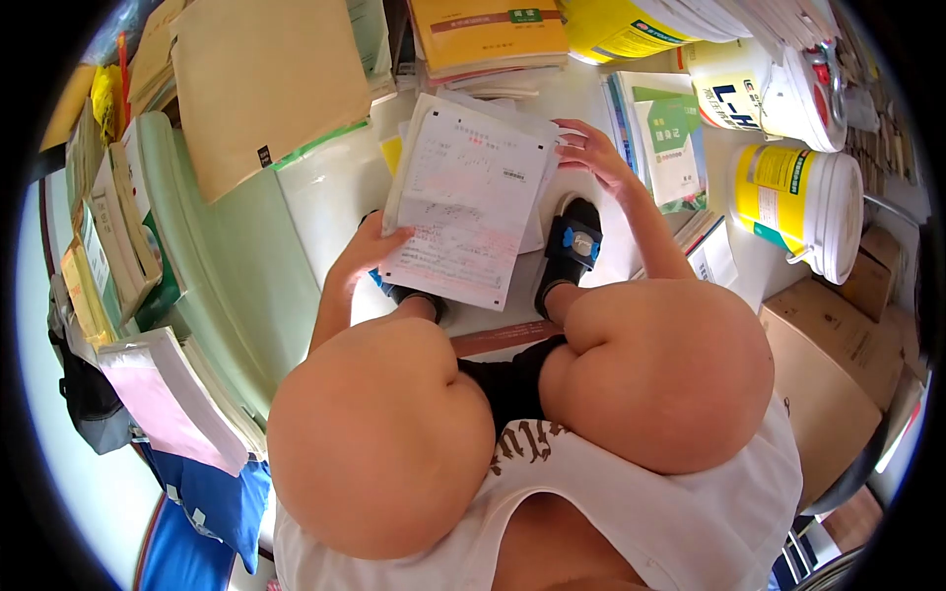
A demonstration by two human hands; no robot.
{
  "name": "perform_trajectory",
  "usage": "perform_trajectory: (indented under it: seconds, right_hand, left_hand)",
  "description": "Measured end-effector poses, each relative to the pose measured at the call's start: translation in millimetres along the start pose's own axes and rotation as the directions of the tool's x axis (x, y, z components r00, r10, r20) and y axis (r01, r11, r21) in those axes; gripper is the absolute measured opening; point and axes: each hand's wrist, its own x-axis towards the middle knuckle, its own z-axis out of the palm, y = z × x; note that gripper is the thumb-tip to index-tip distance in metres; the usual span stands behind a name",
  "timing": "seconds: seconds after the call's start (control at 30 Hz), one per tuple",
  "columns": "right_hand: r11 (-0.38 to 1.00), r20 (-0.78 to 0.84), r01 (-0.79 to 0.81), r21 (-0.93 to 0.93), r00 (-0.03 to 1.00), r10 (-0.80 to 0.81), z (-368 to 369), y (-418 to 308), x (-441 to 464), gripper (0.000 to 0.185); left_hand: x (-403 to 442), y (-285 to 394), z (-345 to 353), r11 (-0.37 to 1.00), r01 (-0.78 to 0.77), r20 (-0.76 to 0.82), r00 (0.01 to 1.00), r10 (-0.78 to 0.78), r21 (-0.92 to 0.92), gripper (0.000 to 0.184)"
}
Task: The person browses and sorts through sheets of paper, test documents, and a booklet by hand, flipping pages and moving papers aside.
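Observation:
A small stack of printed sheets [463, 202] with handwriting and some red print is tilted in front of me, above my feet. My left hand [372, 248] grips its lower left edge, thumb on top and the other fingers hidden behind. My right hand [599, 158] is at the upper right edge of the stack, fingers spread and their tips close to the paper. Whether they touch it I cannot tell. More white sheets show behind the top page. Two black sandals [570, 246] with blue bows are on my feet, either side of the papers.
Yellow-orange books [490, 34] are piled at the back, and green booklets [665, 138] lie to the right. White and yellow buckets [788, 207] stand further right, near cardboard boxes [833, 340]. A brown envelope [271, 84] rests by a pale green bin [212, 266] on the left.

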Motion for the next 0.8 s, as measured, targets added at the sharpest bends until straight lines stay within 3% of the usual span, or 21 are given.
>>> perform_trajectory:
  seconds: [0.1,0.13,0.2,0.23,0.3,0.37,0.43,0.47,0.5,0.53,0.6,0.63,0.67,0.73,0.8]
  right_hand:
    - [0.919,0.223,0.087,-0.384,0.975,0.001,-7,-13,20,0.069]
    - [0.919,0.225,0.086,-0.384,0.974,0.003,-4,-17,25,0.069]
    - [0.932,0.343,0.076,-0.354,0.938,0.054,4,-21,32,0.072]
    - [0.932,0.342,0.072,-0.354,0.938,0.057,7,-22,32,0.072]
    - [0.844,0.216,-0.019,-0.536,0.963,0.159,16,-25,33,0.075]
    - [0.849,0.147,-0.030,-0.528,0.981,0.127,26,-27,30,0.075]
    - [0.852,0.076,-0.043,-0.521,0.992,0.097,24,-19,31,0.075]
    - [0.935,0.125,-0.042,-0.351,0.988,0.091,15,-5,36,0.073]
    - [0.985,0.170,-0.047,-0.169,0.983,0.076,8,6,40,0.071]
    - [0.984,0.167,-0.047,-0.171,0.983,0.076,8,11,40,0.071]
    - [0.993,0.119,-0.100,-0.054,0.987,0.106,11,25,32,0.065]
    - [0.993,0.119,-0.104,-0.052,0.987,0.109,14,26,28,0.065]
    - [0.992,0.121,-0.109,-0.060,0.986,0.116,17,26,25,0.062]
    - [0.991,0.119,-0.117,-0.069,0.985,0.124,18,27,17,0.060]
    - [0.996,0.080,-0.093,-0.007,0.992,0.094,15,26,11,0.061]
  left_hand:
    - [-6,29,-8,0.997,0.070,0.087,0.994,-0.067,-0.027,0.039]
    - [-2,35,-12,0.997,0.071,0.084,0.994,-0.068,-0.028,0.039]
    - [6,48,-18,0.997,-0.030,0.232,0.973,0.014,0.067,0.040]
    - [10,55,-17,0.993,-0.039,0.241,0.970,0.010,0.114,0.039]
    - [20,61,-16,0.980,-0.058,0.204,0.979,0.019,0.189,0.043]
    - [23,62,-18,0.961,-0.071,0.167,0.986,0.027,0.267,0.047]
    - [25,53,-20,0.968,0.209,-0.206,0.950,-0.235,-0.141,0.063]
    - [25,42,-31,0.875,0.128,-0.130,0.969,-0.211,-0.467,0.072]
    - [26,25,-35,0.794,0.102,-0.057,0.984,-0.169,-0.599,0.072]
    - [25,19,-32,0.691,0.088,0.011,0.993,-0.115,-0.717,0.072]
    - [25,10,-14,0.801,0.076,-0.043,0.991,-0.126,-0.594,0.071]
    - [29,5,-7,0.902,0.132,-0.100,0.977,-0.188,-0.410,0.066]
    - [33,0,-1,0.956,0.031,-0.138,0.988,-0.074,-0.291,0.062]
    - [31,10,-2,0.888,0.152,-0.066,0.978,-0.199,-0.434,0.062]
    - [28,17,-3,0.858,0.141,-0.037,0.982,-0.183,-0.493,0.061]
